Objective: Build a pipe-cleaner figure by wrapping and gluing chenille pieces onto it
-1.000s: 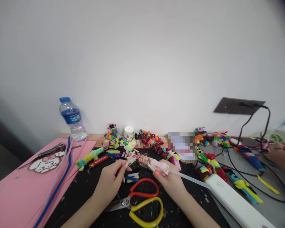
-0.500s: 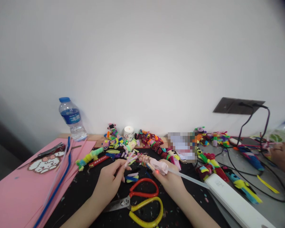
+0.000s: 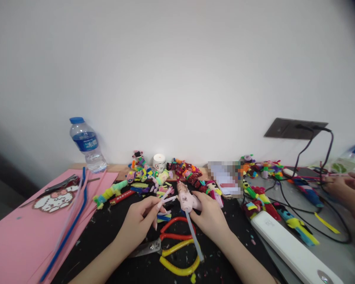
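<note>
My left hand [image 3: 140,223] pinches a short pale lilac pipe cleaner [image 3: 166,195] between thumb and fingertips. Around the handle of a pale pink hot glue gun [image 3: 185,200] my right hand [image 3: 212,217] is wrapped; the gun's nozzle points away from me, just right of the pipe cleaner. A translucent glue stick [image 3: 194,234] juts from the gun's rear towards me. Below both hands lie scissors [image 3: 180,269] with red and yellow handles, partly under the glue stick. Cut pipe cleaner pieces [image 3: 165,217] rest beside my left fingers.
Pipe cleaner figures [image 3: 114,192] line the back, with a white paper cup [image 3: 159,162] and a phone [image 3: 226,183]. At left are pink sheets [image 3: 14,236] and a water bottle [image 3: 87,144]. A white power bank-like bar [image 3: 296,248], cables and another person's hand [image 3: 343,191] are at right.
My right hand has turned the glue gun, so its glue stick swung from pointing right to pointing down towards me. My left hand still pinches the pipe cleaner.
</note>
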The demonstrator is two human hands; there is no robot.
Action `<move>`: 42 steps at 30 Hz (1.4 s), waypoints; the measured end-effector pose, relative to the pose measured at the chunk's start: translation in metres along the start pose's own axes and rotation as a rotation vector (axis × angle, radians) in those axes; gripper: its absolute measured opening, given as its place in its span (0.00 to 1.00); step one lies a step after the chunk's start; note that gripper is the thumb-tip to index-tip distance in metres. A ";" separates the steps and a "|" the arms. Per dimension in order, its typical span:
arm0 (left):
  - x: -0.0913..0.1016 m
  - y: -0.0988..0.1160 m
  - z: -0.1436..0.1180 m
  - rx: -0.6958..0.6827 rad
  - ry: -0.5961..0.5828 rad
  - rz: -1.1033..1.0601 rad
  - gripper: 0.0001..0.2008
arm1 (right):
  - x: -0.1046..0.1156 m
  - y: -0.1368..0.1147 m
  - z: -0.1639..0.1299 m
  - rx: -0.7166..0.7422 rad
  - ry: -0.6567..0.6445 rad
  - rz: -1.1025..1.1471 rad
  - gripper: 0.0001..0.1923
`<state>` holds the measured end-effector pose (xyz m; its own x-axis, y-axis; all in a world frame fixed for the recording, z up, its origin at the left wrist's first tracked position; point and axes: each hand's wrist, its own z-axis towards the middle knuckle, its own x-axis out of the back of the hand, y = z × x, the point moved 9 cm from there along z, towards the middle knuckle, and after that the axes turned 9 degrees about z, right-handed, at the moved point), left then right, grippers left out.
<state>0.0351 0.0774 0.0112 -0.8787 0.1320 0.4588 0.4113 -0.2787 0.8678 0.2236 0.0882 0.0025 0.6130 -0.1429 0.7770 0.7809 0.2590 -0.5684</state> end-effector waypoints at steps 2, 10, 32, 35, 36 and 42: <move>-0.002 0.000 0.000 -0.002 -0.019 -0.014 0.09 | -0.003 0.001 0.000 0.024 0.010 -0.021 0.24; -0.010 0.003 -0.003 -0.020 -0.095 0.017 0.10 | 0.018 -0.027 -0.006 0.167 0.122 0.033 0.24; -0.033 0.006 -0.007 0.025 -0.272 -0.082 0.12 | 0.010 -0.063 -0.022 0.492 0.113 0.222 0.10; -0.033 0.006 -0.007 0.020 -0.268 -0.059 0.12 | 0.010 -0.063 -0.021 0.490 0.110 0.230 0.09; -0.032 0.007 -0.007 0.021 -0.265 -0.044 0.12 | 0.010 -0.064 -0.021 0.490 0.110 0.231 0.08; -0.028 0.013 -0.007 -0.057 -0.239 0.146 0.12 | 0.010 -0.063 -0.020 0.492 0.104 0.234 0.07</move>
<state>0.0638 0.0638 0.0081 -0.7259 0.3054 0.6164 0.5095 -0.3633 0.7800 0.1827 0.0511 0.0403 0.7914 -0.1148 0.6004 0.4896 0.7071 -0.5102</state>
